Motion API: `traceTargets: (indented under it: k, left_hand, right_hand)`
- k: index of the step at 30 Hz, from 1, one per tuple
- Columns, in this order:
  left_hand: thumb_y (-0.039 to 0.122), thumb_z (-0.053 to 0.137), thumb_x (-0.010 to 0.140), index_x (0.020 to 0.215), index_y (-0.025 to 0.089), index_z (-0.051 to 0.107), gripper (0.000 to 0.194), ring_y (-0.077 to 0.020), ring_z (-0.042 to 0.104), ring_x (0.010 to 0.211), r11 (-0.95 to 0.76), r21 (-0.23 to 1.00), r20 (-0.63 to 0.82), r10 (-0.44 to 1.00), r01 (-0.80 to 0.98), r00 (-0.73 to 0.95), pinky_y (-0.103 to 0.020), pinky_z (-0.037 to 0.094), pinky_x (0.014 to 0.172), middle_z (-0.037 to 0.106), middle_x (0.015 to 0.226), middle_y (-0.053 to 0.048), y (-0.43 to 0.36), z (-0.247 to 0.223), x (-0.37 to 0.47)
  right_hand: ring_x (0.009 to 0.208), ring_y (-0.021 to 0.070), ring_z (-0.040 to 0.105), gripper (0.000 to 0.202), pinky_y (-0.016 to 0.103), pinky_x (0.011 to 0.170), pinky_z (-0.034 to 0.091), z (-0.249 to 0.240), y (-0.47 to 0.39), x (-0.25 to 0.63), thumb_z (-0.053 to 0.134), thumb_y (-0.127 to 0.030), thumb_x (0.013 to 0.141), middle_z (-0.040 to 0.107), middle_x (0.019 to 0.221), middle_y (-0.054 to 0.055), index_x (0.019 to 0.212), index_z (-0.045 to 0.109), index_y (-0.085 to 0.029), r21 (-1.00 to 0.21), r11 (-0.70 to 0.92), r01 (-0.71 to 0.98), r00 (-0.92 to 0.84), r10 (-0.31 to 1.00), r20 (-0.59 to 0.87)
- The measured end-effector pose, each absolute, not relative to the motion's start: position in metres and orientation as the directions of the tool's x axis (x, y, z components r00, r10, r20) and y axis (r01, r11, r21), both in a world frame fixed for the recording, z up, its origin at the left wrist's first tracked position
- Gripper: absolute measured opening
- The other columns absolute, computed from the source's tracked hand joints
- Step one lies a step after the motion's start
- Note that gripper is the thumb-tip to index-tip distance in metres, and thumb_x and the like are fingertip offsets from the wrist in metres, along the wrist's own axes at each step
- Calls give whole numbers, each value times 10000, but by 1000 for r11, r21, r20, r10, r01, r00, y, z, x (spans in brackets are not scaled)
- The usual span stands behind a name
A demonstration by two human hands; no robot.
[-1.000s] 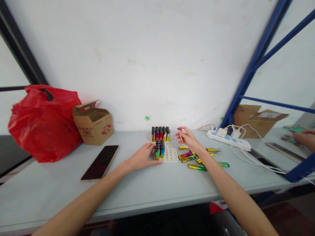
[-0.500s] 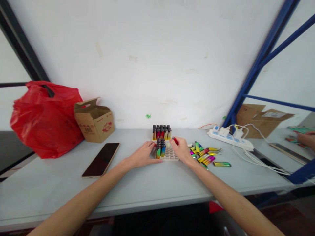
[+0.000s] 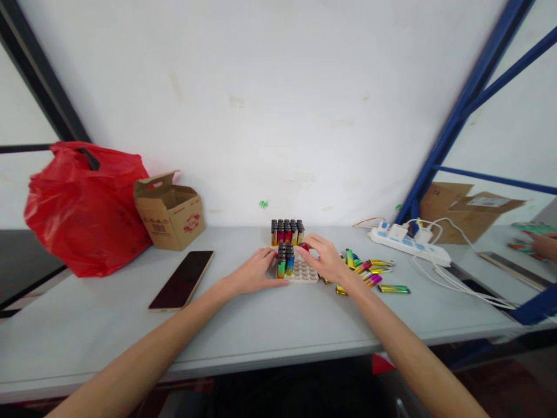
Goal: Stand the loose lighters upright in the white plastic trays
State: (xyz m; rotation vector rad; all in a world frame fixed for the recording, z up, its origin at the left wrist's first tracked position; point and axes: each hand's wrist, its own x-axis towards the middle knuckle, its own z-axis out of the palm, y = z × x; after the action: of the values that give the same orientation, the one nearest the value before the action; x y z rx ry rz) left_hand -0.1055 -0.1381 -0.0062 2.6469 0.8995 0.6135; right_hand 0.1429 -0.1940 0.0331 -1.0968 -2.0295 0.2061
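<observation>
A white tray with round holes [image 3: 306, 273] lies on the table, and several upright lighters [image 3: 285, 262] with black tops fill its left side. My left hand [image 3: 256, 273] steadies the tray from the left, its thumb along the front edge and its fingers bent round the far side. Between the fingertips of my right hand [image 3: 324, 258] is a red lighter [image 3: 303, 247], over the far part of the tray. The lower end of this lighter is hard to see. Loose shiny lighters [image 3: 369, 270] in several colours lie in a heap to the right, partly behind my right hand.
Behind the tray stands a block of upright lighters [image 3: 287, 232]. On the left are a phone [image 3: 183, 280], an open carton [image 3: 172, 217] and a red plastic bag [image 3: 89, 215]. A white power strip [image 3: 409, 247] with cables lies right. Another person's hand [image 3: 543, 245] shows at the right edge.
My right hand has moved slightly left and away from me over the tray with the red lighter. My left hand keeps its place at the tray. The view has shifted slightly.
</observation>
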Motion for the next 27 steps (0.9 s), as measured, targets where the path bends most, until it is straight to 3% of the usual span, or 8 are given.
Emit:
traceTargets:
  k: [2,5,8,12,20,25,27]
  left_hand:
    - [694,763,817,1282,180,620,708,-364,602,1241,-769,389,303,627,508,718,-485,495,1099,651,1297,-152,-138,-6,-106]
    - [708,763,808,1272,193,629,705,-361,605,1235,-769,394,315,628,504,712,-484,504,1086,656,1289,-143,-138,-7,-107]
    - [714,757,809,1280,210,627,702,-354,612,1218,-773,401,326,622,492,712,-488,512,1070,663,1286,-133,-138,-8,-107]
    - [718,768,790,1270,202,633,718,-365,609,1224,-770,409,329,626,490,708,-501,511,1066,661,1296,-143,-137,-9,-106]
    - [646,799,790,1206,210,650,621,-365,632,1180,-770,424,335,622,476,708,-489,516,1037,689,1229,-121,-142,-3,-103]
    - [692,765,802,1205,217,651,634,-354,629,1177,-771,427,343,622,473,704,-479,520,1036,687,1226,-114,-141,-4,-104]
    - [697,769,796,1209,213,651,647,-355,628,1176,-771,420,341,623,479,704,-480,521,1035,683,1236,-121,-140,-6,-105]
  right_hand:
    - [667,160,523,498,279,673,406,34,-195,146,458,-553,1059,579,674,7,715,570,-211,-402,634,661,-407,752,519]
    - [554,137,460,553,274,582,331,31,-197,144,479,-569,1048,545,559,-18,645,581,-205,-451,575,683,-408,812,418]
    - [545,140,506,556,267,570,346,31,-200,140,526,-594,1016,624,576,-4,640,625,-197,-537,537,651,-371,842,392]
    - [578,154,595,502,259,591,407,33,-204,138,526,-588,1021,717,675,13,785,719,-189,-608,533,588,-357,846,396]
    - [631,164,589,350,268,618,404,12,-194,128,620,-523,1012,691,733,27,861,681,-213,-427,634,645,-507,773,381]
    - [581,156,596,327,261,597,405,10,-194,128,587,-501,1038,706,715,16,921,695,-215,-502,596,626,-505,801,321]
    - [542,152,562,382,265,571,366,9,-195,130,590,-524,1029,680,656,15,846,712,-212,-456,572,682,-475,820,318]
